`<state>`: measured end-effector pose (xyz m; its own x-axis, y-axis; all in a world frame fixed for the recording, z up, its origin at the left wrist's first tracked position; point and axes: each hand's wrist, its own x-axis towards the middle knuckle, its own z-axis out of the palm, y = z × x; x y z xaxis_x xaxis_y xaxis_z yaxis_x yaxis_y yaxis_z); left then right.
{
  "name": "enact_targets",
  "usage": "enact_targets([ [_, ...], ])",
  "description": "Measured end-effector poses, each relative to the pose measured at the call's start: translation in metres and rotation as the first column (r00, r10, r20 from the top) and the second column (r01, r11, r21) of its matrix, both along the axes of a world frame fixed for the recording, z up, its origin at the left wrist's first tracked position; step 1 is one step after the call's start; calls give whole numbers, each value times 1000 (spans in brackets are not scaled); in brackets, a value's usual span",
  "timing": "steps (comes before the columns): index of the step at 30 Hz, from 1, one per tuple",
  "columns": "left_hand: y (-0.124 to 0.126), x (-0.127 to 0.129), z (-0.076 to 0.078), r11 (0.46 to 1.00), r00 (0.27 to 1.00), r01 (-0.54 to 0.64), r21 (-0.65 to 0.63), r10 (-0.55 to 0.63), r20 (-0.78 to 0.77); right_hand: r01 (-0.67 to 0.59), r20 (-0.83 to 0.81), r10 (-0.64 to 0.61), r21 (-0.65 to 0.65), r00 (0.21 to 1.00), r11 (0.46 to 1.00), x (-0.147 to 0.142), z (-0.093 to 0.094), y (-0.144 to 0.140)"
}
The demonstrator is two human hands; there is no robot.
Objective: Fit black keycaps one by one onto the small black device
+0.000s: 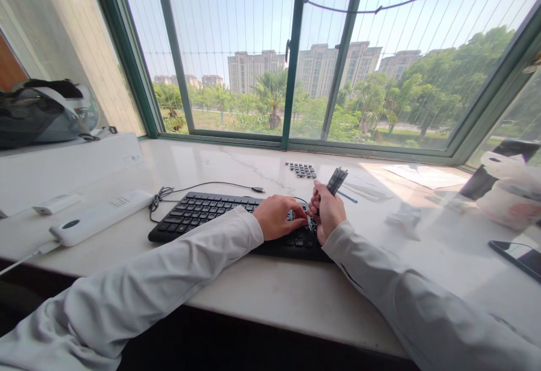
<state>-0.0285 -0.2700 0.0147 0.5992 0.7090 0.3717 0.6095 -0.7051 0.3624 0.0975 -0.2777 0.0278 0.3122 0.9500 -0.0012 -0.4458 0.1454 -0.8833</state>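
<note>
on a pale stone sill beneath a wide green-framed window (291, 55), a black keyboard (203, 216) lay flat, its cable (186, 189) looping off behind the left end and ending in a plug on the stone. the left hand (279, 217), sleeved in white, rested palm-down on the right part of the keyboard, fingers curled onto the keys; whether it pinched anything could not be told (the fingertips met the other hand and were partly hidden). the right hand (326, 211), just beside it and touching it at the fingers, was closed around a small dark tool (337, 180) whose upper end stood tilted above the fist. a cluster of loose dark keycaps (301, 169) sat on the stone behind the keyboard, near the window frame, apart from both hands. to the left lay a long white device (99, 217) and a smaller white one (57, 203); a helmet (46, 110) rested on a raised white ledge. to the right were a sheet of paper (425, 176), a white plastic bag (509, 190) and a dark phone (519, 255) at the edge of view.
</note>
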Motion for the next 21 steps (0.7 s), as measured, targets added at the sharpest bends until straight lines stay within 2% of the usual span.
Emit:
enact_targets([
  [8,1,-1,-1,1000,1000,-19,14,19,1,-48,26,49,-23,998,999,4,-1,2],
  [13,3,-2,1,998,998,-55,5,55,-29,-70,40,69,13,997,997,4,-3,3],
  [21,1,-4,5,995,991,-93,44,97,-90,-51,97,48,34,994,998,1,-8,2],
])
